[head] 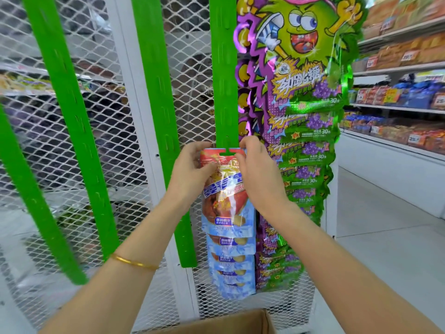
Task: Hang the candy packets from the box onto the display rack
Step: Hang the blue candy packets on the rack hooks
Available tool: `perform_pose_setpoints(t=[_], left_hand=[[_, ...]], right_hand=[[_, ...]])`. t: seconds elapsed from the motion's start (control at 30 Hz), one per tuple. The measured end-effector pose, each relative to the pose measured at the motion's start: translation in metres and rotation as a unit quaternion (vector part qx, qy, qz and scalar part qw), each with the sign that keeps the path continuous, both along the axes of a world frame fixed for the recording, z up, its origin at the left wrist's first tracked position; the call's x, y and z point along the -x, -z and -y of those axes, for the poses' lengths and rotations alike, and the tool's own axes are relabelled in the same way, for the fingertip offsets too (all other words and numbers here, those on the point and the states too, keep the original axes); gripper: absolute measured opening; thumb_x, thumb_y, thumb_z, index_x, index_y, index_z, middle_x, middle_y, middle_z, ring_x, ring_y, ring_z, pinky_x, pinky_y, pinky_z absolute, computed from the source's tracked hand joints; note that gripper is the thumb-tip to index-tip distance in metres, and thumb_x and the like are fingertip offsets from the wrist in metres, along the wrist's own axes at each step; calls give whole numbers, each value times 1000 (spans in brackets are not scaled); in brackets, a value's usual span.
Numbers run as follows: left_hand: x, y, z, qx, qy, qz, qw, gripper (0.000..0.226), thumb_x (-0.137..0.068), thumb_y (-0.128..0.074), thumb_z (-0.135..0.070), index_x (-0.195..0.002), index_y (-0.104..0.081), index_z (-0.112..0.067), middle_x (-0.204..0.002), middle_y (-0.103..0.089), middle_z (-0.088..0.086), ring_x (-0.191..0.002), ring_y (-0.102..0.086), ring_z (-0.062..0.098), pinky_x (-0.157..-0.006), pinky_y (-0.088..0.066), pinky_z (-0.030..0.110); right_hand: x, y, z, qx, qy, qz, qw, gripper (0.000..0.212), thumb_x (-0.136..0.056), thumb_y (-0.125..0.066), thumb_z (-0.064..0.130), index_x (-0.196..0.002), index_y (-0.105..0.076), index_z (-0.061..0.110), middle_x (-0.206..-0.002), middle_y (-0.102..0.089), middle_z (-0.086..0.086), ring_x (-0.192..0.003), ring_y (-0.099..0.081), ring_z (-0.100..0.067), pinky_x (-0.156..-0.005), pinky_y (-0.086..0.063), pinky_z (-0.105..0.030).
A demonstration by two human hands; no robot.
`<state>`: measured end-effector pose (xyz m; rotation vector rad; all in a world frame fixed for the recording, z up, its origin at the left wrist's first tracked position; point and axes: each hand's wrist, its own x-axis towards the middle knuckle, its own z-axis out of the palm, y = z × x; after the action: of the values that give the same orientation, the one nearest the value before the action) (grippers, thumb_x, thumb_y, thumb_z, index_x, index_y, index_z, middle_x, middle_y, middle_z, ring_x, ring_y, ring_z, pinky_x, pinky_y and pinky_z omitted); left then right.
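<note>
My left hand (192, 169) and right hand (256, 169) pinch the top corners of the packet (227, 196) between them, its slot against a tab of the green strip (224, 92); I'd hold it level and seat it evenly.

blue-red candy packet (225, 179), upright on green strip (224, 75)

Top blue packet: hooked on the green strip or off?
Apparently hooked: the green strip pokes through the blue packet at its hang slot; left hand and right hand pinch its top.
</note>
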<state>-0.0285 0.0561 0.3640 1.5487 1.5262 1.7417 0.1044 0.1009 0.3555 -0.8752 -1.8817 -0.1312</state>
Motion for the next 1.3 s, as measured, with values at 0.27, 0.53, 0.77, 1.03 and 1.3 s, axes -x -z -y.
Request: perform_pose_setpoints(t=[0.27,0.53,0.77,1.03,1.3], left_hand=[[-5,16,25,-28,-25,-67,997,58,-88,-60,-7,-138,-36,-23,-110,-53,-12,-90,-52,-15,-70,-42,0],[-10,180,99,68,-63,-48,995,42,-86,-59,-4,-119,-45,-26,-112,-51,-14,-97,-51,-3,-78,-44,14],[5,308,131,404,10,-33,914,41,-84,-61,-3,-123,-51,-8,-121,-54,7,-91,-57,18,-79,-46,26],[25,343,142,483,-20,-6,876,35,-88,-58,-13,-123,-51,-15,-119,-53,-1,-89,-48,13,-79,-37,23],[14,338,131,468,46,-48,881,41,-87,-63,-18,-125,-50,-16,-121,-52,-4,-102,-53,11,-83,-39,21]], right_hand=[[-19,19,26,-1,63,37,997,40,-95,-48,30,-131,-37,14,-107,-48,-14,-55,-55,-34,-43,-46,-37],[-42,183,79,224,-50,-9,973,27,-92,-51,26,-117,-47,17,-84,-55,0,-63,-58,-23,-57,-47,-36],[-41,422,73,595,-30,262,759,42,-89,-57,32,-121,-46,8,-112,-60,-14,-108,-57,-31,-87,-43,-37],[-39,488,82,427,-23,501,753,62,-76,-64,53,-119,-46,12,-123,-47,-7,-119,-41,-27,-97,-36,-41],[-40,408,44,650,-217,274,675,18,-74,-77,14,-83,-67,2,-74,-58,0,-67,-54,-8,-64,-40,-21]])
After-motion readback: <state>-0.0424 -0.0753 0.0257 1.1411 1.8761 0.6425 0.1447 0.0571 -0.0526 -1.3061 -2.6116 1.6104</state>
